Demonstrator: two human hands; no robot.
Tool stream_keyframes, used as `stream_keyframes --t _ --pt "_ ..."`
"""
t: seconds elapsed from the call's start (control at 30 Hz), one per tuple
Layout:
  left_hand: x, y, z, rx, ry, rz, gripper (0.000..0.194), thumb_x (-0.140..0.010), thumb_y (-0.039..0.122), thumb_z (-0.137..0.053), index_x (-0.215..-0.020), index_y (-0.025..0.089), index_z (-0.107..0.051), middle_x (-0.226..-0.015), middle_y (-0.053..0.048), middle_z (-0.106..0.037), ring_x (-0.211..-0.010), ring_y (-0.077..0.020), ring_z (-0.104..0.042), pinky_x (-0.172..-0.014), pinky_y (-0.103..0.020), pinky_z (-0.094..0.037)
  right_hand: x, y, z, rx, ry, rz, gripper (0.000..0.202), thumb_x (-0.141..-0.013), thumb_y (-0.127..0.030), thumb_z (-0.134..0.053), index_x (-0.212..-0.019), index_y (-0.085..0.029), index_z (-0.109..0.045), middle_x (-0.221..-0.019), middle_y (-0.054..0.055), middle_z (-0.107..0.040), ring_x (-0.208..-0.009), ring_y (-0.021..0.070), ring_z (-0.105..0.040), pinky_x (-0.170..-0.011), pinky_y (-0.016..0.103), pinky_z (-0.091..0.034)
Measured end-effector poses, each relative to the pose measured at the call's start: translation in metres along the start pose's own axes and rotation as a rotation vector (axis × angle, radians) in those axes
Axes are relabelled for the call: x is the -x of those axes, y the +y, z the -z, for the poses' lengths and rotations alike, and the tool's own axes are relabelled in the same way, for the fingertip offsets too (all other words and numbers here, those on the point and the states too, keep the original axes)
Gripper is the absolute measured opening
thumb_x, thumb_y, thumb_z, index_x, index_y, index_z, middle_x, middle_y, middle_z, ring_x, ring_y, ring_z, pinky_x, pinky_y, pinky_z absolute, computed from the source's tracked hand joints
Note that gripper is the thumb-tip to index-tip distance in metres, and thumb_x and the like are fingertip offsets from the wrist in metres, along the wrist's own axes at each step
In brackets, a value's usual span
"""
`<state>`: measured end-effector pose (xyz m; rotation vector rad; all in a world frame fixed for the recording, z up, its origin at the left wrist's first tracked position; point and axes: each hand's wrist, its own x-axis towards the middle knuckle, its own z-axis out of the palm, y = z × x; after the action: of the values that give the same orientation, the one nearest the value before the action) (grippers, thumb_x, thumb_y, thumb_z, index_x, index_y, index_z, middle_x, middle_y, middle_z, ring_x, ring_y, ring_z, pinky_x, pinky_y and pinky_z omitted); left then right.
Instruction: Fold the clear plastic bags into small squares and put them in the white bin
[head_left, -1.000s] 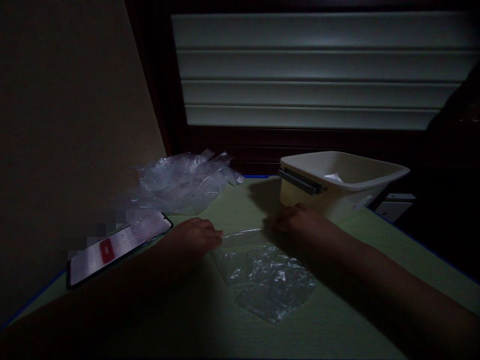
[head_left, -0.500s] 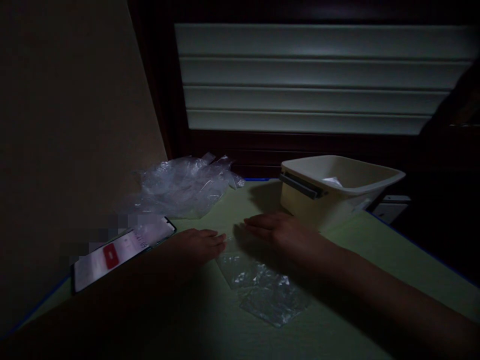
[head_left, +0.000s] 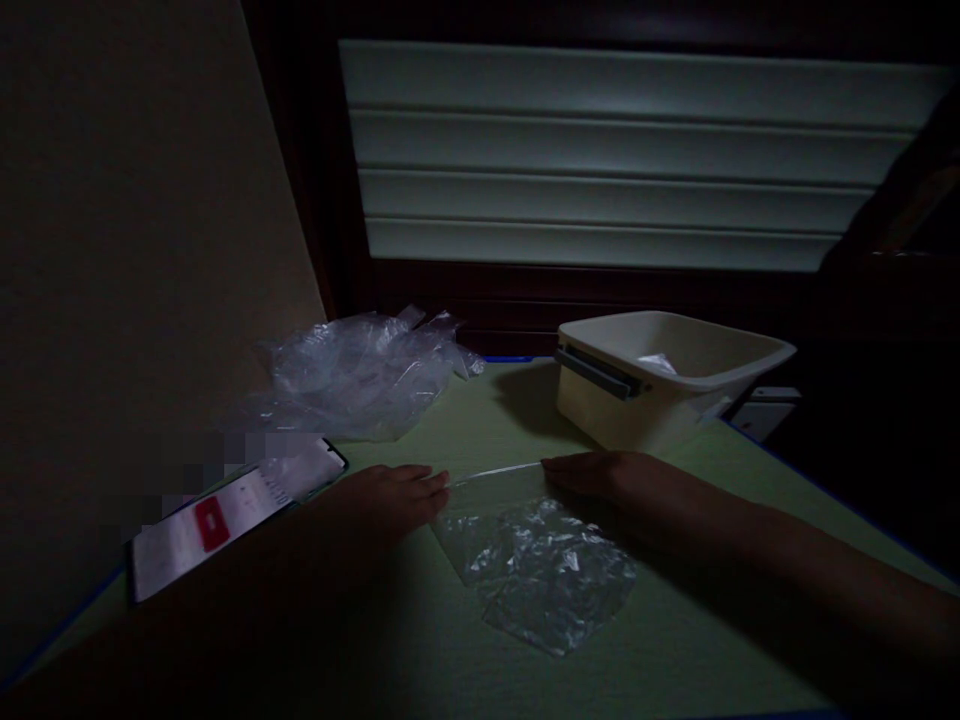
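Note:
A clear, crinkled plastic bag (head_left: 551, 565) lies flat on the pale green tabletop (head_left: 450, 670), its straight top edge running between my two hands. My left hand (head_left: 401, 500) rests at the bag's upper left corner, fingers stretched out and slightly apart. At the upper right corner, my right hand (head_left: 600, 475) lies low with its fingers extended along the top edge, the fingertips touching the film. Neither hand appears to grip the bag. The underside of both hands is hidden.
A heap of clear plastic bags (head_left: 360, 375) sits at the back left. A lit phone (head_left: 240, 510) lies beside my left forearm. The cream bin (head_left: 622, 415) with a dark handle stands at the back right, something shiny inside. A white device (head_left: 765, 412) shows behind it.
My right hand has slid rightward along the bag's top edge, uncovering that edge and more of the film. The left hand stays at its corner. The view has shifted slightly.

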<state>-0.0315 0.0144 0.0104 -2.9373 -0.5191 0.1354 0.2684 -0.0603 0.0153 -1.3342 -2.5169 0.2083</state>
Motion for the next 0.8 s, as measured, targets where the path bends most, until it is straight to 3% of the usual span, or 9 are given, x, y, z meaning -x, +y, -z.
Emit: stream_keyframes --t 0.17,0.4,0.57,0.8 --pt "-0.001 0.003 0.003 -0.013 0.035 0.016 0.046 -0.084 0.003 -0.041 -0.127 0.016 -0.050 -0.132 -0.010 -0.053 -0.123 -0.0231 -0.047 -0.094 -0.031 -0.041 0.010 0.007 0.005 -0.068 0.023 -0.174 0.025 -0.089 -0.019 -0.047 -0.101 -0.019 -0.069 -0.093 0.009 -0.072 -0.080 0.0235 -0.067 -0.070 0.034 -0.051" --pt "-0.003 0.010 0.011 -0.096 0.101 -0.005 0.040 -0.083 0.002 -0.043 -0.119 0.013 -0.056 -0.126 -0.010 -0.058 -0.113 -0.0231 -0.054 -0.093 -0.032 -0.042 -0.029 0.016 -0.002 0.014 0.062 -0.242 0.019 -0.087 -0.017 -0.050 -0.084 -0.015 -0.068 -0.085 0.010 -0.066 -0.075 0.0203 -0.063 -0.066 0.030 -0.045" --pt "-0.007 0.013 0.014 -0.154 0.096 -0.016 0.036 -0.084 -0.001 -0.042 -0.113 0.011 -0.058 -0.121 -0.012 -0.061 -0.105 -0.0238 -0.059 -0.087 -0.032 -0.046 -0.037 0.016 -0.014 0.064 0.076 -0.266 0.016 -0.087 -0.013 -0.049 -0.081 -0.014 -0.064 -0.084 0.010 -0.063 -0.072 0.0182 -0.059 -0.064 0.028 -0.043" --pt "-0.015 0.015 0.013 0.090 0.000 0.149 0.037 -0.078 0.002 -0.047 -0.110 0.013 -0.061 -0.115 -0.012 -0.064 -0.102 -0.0279 -0.060 -0.088 -0.042 -0.046 -0.028 0.012 -0.022 0.124 0.119 -0.285 0.012 -0.088 -0.011 -0.043 -0.087 -0.014 -0.055 -0.092 0.012 -0.060 -0.081 0.0218 -0.056 -0.071 0.031 -0.041"
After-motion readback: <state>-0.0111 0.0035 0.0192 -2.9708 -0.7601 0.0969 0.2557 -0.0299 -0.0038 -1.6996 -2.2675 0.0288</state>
